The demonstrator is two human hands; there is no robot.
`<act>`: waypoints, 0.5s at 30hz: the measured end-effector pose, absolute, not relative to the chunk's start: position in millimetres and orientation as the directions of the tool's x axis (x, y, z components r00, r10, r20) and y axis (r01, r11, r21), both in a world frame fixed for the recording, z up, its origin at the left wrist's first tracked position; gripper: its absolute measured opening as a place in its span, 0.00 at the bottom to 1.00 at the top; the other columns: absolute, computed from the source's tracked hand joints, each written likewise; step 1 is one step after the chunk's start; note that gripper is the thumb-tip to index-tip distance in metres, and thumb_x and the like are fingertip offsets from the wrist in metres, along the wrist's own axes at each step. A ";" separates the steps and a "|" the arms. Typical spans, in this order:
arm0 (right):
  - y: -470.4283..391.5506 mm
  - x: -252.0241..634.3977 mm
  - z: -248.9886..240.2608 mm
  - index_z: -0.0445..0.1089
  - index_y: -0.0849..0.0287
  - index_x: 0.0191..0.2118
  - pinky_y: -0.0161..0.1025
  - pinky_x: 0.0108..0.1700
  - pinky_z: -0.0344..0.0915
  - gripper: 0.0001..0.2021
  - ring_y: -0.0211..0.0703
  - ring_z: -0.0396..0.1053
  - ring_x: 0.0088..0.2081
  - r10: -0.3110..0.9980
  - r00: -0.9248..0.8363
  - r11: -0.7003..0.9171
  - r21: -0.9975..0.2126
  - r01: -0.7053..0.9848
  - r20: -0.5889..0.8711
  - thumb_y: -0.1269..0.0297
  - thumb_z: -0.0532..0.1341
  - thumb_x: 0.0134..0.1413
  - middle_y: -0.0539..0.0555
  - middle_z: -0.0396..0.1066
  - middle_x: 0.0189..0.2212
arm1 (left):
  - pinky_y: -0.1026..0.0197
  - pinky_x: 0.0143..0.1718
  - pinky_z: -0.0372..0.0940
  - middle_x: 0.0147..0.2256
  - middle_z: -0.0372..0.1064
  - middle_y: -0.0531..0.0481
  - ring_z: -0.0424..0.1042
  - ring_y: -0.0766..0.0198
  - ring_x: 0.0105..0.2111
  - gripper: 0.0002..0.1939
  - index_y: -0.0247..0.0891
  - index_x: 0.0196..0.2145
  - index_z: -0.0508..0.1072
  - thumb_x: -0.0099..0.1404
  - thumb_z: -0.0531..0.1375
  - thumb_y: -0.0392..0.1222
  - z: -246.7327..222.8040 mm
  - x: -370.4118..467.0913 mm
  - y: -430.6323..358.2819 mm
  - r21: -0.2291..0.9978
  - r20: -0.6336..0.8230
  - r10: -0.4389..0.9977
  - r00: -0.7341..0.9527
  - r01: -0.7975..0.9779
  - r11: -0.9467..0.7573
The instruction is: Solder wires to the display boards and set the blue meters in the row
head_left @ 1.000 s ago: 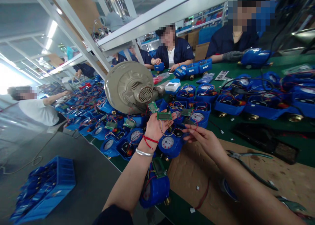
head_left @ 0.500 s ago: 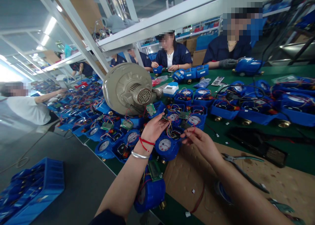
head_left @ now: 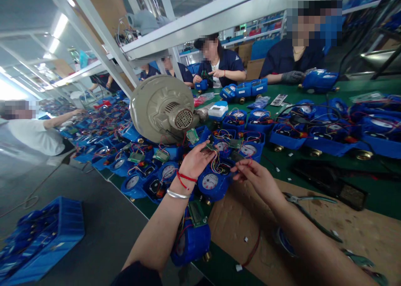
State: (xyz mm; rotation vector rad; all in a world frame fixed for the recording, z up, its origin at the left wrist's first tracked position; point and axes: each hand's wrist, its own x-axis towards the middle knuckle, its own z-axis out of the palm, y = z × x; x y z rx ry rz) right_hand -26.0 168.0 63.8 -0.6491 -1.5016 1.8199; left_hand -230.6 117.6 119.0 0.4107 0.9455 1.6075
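Observation:
My left hand, with a red cord and a silver bangle at the wrist, is closed on a small green circuit board. Thin coloured wires run from the board down into a blue water meter with a white round dial. To the right of that meter is my right hand, its thumb and fingertips pinched together by a red wire; what lies between them is too small to make out. Another blue meter with a green board on top stands below my left forearm.
A big grey blower stands behind the rows of wired meters. Cardboard covers the bench at right, with pliers and a dark soldering stand. A blue crate sits on the floor at left. Co-workers sit opposite.
My hands stay almost in place, with the right fingers shifting slightly beside the meter. Across the bench, a co-worker's hand has risen above the blue meter. The view has tilted a little.

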 end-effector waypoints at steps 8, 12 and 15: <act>162.9 -21.3 70.0 0.71 0.59 0.30 0.40 0.44 0.66 0.09 0.44 0.69 0.45 0.592 -0.755 0.242 -0.956 -0.167 0.282 0.59 0.61 0.57 0.57 0.70 0.45 | 0.57 0.40 0.69 0.41 0.74 0.36 0.75 0.54 0.42 0.17 0.34 0.43 0.70 0.67 0.50 0.48 118.0 -234.7 118.0 0.726 -0.230 0.957 -0.175 -0.686 0.049; 158.1 -22.8 69.3 0.73 0.58 0.31 0.39 0.41 0.65 0.08 0.42 0.70 0.38 0.457 -0.838 0.397 -0.912 -0.107 0.297 0.61 0.61 0.58 0.55 0.72 0.37 | 0.58 0.35 0.69 0.41 0.75 0.36 0.76 0.55 0.38 0.18 0.34 0.43 0.69 0.68 0.46 0.47 118.0 -234.4 119.9 0.725 -0.279 0.936 -0.214 -0.687 0.059; 156.1 -24.2 70.1 0.73 0.59 0.30 0.40 0.42 0.65 0.09 0.41 0.70 0.37 0.376 -0.881 0.441 -0.892 -0.101 0.286 0.62 0.61 0.59 0.54 0.73 0.34 | 0.59 0.33 0.69 0.40 0.75 0.36 0.76 0.56 0.37 0.18 0.34 0.44 0.68 0.68 0.45 0.47 118.2 -234.1 120.3 0.725 -0.296 0.928 -0.227 -0.686 0.064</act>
